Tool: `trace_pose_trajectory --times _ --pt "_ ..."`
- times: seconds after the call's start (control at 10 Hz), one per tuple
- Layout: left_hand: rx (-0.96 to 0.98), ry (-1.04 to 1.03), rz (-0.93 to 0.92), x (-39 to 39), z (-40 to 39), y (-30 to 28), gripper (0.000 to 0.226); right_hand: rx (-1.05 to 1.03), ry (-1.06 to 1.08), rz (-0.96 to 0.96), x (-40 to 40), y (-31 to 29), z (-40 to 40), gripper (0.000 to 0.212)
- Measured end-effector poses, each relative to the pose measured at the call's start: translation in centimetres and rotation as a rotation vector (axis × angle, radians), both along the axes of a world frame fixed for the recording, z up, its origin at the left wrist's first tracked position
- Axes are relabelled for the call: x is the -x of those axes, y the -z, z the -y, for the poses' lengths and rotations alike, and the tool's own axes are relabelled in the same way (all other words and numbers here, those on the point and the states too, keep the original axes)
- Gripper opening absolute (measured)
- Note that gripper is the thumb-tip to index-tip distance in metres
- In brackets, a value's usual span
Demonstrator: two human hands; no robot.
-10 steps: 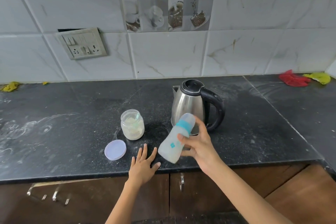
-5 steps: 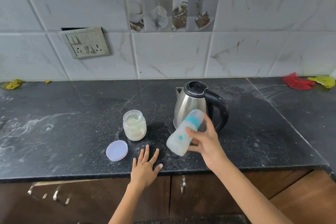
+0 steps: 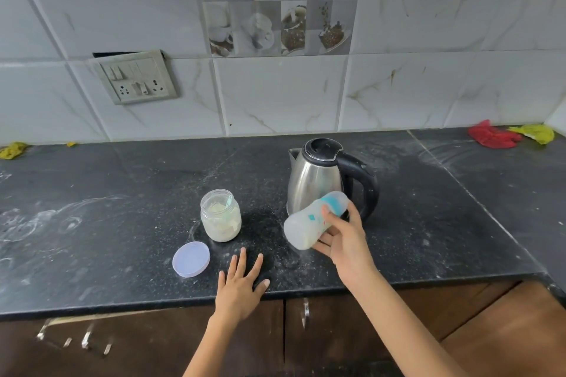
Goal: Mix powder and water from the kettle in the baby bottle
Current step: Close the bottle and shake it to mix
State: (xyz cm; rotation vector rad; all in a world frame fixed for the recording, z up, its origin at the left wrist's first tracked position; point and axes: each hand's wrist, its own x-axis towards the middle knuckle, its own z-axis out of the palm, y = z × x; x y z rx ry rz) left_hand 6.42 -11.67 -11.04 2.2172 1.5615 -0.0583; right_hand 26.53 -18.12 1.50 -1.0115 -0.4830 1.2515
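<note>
My right hand (image 3: pixel 344 239) grips the baby bottle (image 3: pixel 309 222), a cloudy white bottle with a teal collar and clear cap, and holds it tilted above the counter, cap pointing up and right, milky liquid inside. Right behind it stands the steel kettle (image 3: pixel 315 180) with a black lid and handle. An open glass jar of pale powder (image 3: pixel 220 216) stands to the left, with a small scoop inside. Its lilac lid (image 3: pixel 191 259) lies flat in front of it. My left hand (image 3: pixel 240 283) rests flat on the counter edge, fingers spread, holding nothing.
The black stone counter (image 3: pixel 122 223) is dusted with white powder. A red cloth (image 3: pixel 493 136) and a yellow cloth (image 3: pixel 534 133) lie at the far right, another yellow scrap (image 3: pixel 12 150) at the far left. A switch plate (image 3: pixel 134 78) sits on the tiled wall.
The bottle in my right hand has swung from steeply tilted to nearly sideways, moving up and right towards the kettle. My left hand has stayed flat on the counter.
</note>
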Motion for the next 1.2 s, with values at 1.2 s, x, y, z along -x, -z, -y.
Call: trace_pose_trajectory --times 1.2 --pt "0.027 -0.009 0.016 -0.1 0.2 -0.9 0.06 -0.066 -0.18 0.136 -1.3 -2.3 0.5 0.096"
